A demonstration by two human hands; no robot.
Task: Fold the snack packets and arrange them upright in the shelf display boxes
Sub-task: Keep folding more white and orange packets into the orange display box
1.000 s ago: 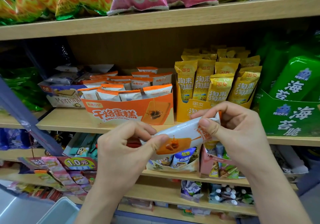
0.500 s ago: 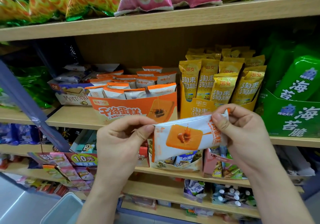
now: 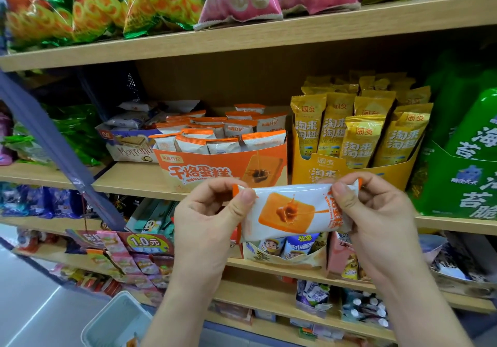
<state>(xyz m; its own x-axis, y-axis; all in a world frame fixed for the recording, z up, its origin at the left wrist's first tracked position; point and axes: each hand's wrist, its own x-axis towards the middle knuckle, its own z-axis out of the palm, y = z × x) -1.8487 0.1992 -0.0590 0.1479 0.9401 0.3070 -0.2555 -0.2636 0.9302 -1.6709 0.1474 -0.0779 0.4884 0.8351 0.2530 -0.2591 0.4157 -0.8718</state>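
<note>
Holding packet (image 3: 290,212) level between both thumbs | left hand (image 3: 212,223) pinches its left end, right hand (image 3: 379,220) its right end, fingers curled behind | orange box (image 3: 215,170) just above fingertips | risk: glossy film may slip, or fold springs open.

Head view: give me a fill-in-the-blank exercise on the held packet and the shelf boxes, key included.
The left hand and right hand each pinch one end of the white-and-____ packet. In the cake box behind it, the stocked packets stand ____. The yellow box stands to the cake box's ____.
Missing: orange; upright; right.
</note>
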